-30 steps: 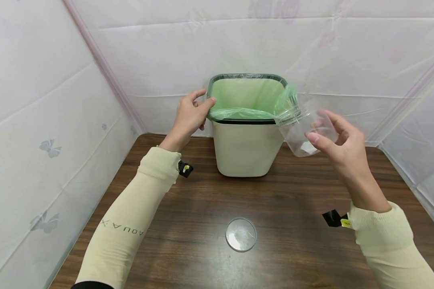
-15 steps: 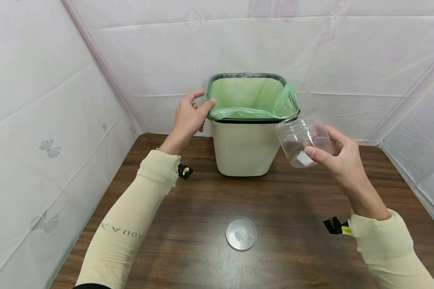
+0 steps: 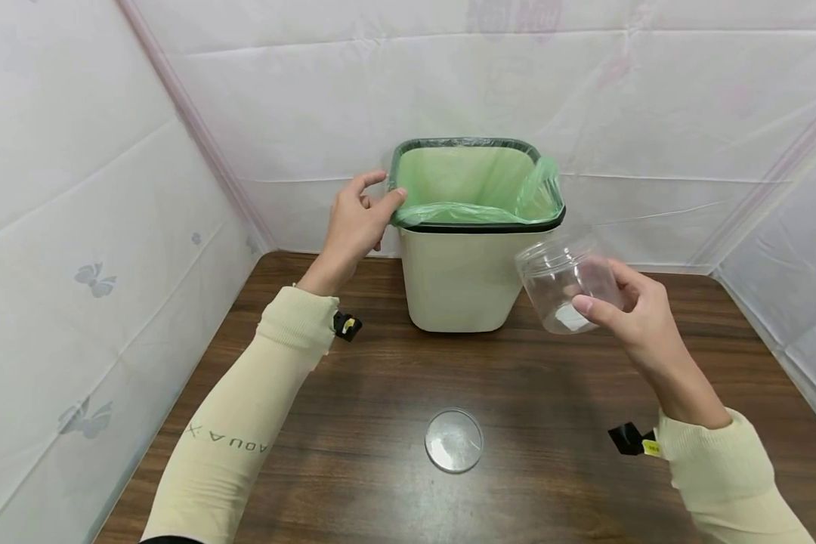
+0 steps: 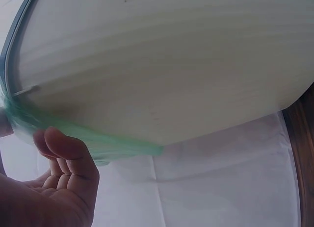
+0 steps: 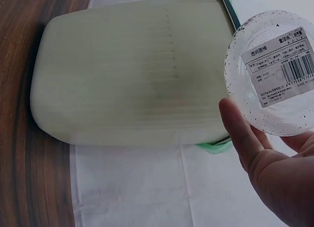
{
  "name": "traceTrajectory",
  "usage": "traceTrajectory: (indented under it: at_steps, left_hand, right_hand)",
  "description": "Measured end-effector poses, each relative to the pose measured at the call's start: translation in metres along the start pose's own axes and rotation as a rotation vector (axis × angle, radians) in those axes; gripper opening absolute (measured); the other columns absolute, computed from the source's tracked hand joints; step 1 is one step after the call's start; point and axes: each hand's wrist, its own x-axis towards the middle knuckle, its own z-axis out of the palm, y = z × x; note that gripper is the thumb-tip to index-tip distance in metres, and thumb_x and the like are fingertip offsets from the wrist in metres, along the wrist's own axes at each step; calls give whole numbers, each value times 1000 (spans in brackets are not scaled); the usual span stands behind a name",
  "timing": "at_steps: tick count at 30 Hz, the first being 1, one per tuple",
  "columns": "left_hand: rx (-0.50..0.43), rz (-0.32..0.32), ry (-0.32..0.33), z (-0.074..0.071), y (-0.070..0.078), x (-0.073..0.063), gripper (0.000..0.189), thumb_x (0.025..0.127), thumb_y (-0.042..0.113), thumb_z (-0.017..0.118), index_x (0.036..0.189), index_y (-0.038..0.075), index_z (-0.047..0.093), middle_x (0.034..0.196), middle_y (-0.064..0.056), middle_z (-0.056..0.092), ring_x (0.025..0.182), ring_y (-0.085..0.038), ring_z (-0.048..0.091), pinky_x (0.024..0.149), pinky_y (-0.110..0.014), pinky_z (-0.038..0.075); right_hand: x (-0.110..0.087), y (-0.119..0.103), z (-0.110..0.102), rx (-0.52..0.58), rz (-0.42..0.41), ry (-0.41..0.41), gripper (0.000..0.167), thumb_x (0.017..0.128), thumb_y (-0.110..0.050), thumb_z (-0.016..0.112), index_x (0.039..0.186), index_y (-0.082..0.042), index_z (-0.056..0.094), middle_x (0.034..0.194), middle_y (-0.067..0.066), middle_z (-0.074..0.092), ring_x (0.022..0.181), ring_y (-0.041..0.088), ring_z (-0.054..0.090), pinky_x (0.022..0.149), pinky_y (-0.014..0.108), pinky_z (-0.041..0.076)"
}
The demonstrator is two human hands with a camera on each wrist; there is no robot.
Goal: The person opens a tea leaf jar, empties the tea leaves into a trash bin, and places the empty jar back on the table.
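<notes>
At the back of the table stands a pale trash can (image 3: 465,279), its dark rim lined with a green trash bag (image 3: 462,213). My left hand (image 3: 357,223) grips the can's left rim, thumb over the bag edge. In the left wrist view its fingers (image 4: 68,151) curl by the green plastic. To the right of the can, my right hand (image 3: 642,317) holds a clear plastic jar (image 3: 551,283), tilted with its mouth toward the can. The right wrist view shows the jar's base with a barcode label (image 5: 282,67); black specks dot the base.
A clear round lid (image 3: 453,441) lies on the dark wooden table (image 3: 353,476) in front of the can. White plastic sheeting (image 3: 299,98) rises behind the table and on both sides.
My right hand has lowered the jar and drawn it away from the can's right rim, toward me. The left hand, the can and the lid stay in place.
</notes>
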Motion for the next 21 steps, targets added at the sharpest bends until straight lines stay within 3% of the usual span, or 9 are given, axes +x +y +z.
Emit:
traceTrajectory:
  at_steps: [8,21]
  left_hand:
    - [4,1,4,0,1,-2,61,93,44,68,145,18,52,64,-1,48,44,-15,44,46,-30,40]
    - [14,29,6,1,2,-8,61,91,44,70,145,20,52,65,0,50,47,-15,42,45,-28,35]
  right_hand:
    - [-3,5,-1,-19,-21,-22,33,88,7,65,120,-2,68,108,9,72,94,15,67,76,20,53]
    - [-10,15,-2,-35,-7,-43,44,87,10,66,128,-5,64,109,5,72,97,14,68,75,19,54]
